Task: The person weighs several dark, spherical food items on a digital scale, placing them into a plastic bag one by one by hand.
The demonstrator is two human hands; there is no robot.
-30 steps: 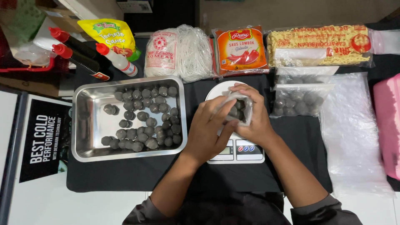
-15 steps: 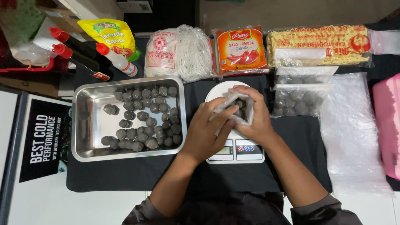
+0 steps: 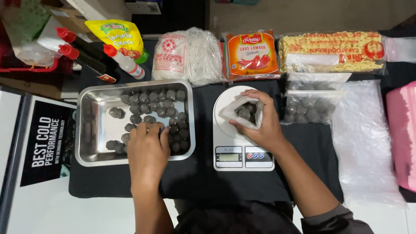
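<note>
A: Left hand sits in the steel tray, left of centre frame. Fingers curled down onto the dark meatballs at the tray's lower right. Cannot tell whether any are actually pinched; the knuckles hide the fingertips.

B: And the other?

A: Right hand is at the clear plastic bag, which rests on the round plate of the white kitchen scale, centre frame. Thumb and fingers grip the bag's rim, holding its mouth open. A few meatballs lie inside.

B: Which way from tray to bag?

A: Straight across to frame right, at much the same height. The bag's mouth faces up and slightly left, towards the tray. The left hand is nearer the loose meatballs; the right is already on the bag. A strip of black counter lies between tray and scale.
</note>
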